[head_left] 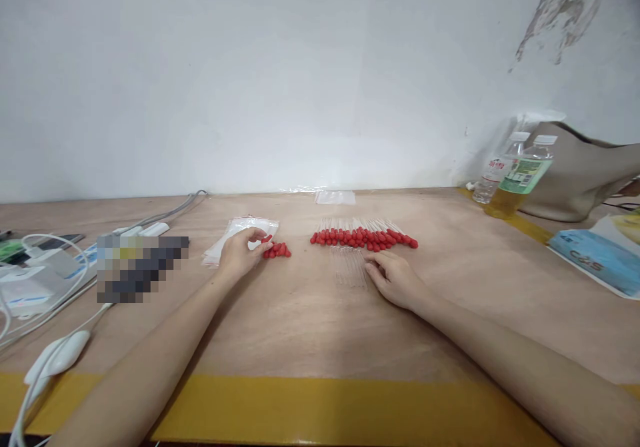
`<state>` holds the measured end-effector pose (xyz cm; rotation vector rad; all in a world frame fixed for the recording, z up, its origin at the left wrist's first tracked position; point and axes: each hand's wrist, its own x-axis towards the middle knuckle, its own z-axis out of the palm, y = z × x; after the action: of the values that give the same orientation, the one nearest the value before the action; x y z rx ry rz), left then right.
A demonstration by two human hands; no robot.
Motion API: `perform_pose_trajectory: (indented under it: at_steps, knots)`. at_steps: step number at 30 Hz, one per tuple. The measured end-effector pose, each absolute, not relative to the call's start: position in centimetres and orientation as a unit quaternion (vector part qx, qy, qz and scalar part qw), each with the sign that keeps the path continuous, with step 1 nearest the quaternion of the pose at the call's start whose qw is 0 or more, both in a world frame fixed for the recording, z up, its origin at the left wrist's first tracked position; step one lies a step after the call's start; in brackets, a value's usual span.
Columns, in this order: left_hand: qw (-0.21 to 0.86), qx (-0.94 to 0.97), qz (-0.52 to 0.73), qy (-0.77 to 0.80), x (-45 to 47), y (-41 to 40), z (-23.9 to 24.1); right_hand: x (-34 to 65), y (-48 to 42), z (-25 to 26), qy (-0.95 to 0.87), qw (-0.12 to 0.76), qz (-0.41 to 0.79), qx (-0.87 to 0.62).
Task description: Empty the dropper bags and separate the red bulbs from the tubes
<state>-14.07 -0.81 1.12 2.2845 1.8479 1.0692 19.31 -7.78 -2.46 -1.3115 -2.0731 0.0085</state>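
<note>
A wooden table (300,340), peeling wall (300,87), chargers (30,287) and 2 bottles (523,174) suggest a plain indoor workspace.

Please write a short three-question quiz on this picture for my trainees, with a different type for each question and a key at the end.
1. True or false: the left hand pinches a red piece between thumb and finger.
2. Which is nearest the right hand? (a) blue pack (b) thin clear sticks (c) grey cable
3. How many bottles show at the right of the picture?

Key: 1. True; 2. b; 3. Two
</note>
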Motion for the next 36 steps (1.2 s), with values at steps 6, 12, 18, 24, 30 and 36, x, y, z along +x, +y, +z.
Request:
perform_pose_trajectory:
  at_steps: [6,12,18,24,30,36]
  knots:
    - [0.020,0.758,0.294,0.582,-14.0,-1.0,1.2,19.5,-7.6,-2.7,-0.799,0.344,-0.007,-0.493]
    - [-0.011,0.754,0.348,0.557,-13.2,-1.8,2.4,19.6,-7.5,-2.7,-0.802,0.340,0.008,-0.492]
    - [-0.074,0.830,0.270,0.483,-8.9,-1.3,3.0,19.8,-7.3,-2.8,-0.799,0.338,0.016,-0.497]
    - [-0.090,0.849,0.151,0.498,-5.2,0.9,2.6,19.9,-7.3,-2.6,-0.790,0.340,0.021,-0.510]
    - [-0.074,0.834,0.147,0.526,-4.5,2.0,2.3,19.8,-7.3,-2.4,-0.785,0.335,0.031,-0.520]
    - [-0.066,0.820,0.139,0.551,-4.2,2.4,2.2,19.6,-7.4,-2.4,-0.785,0.325,0.029,-0.526]
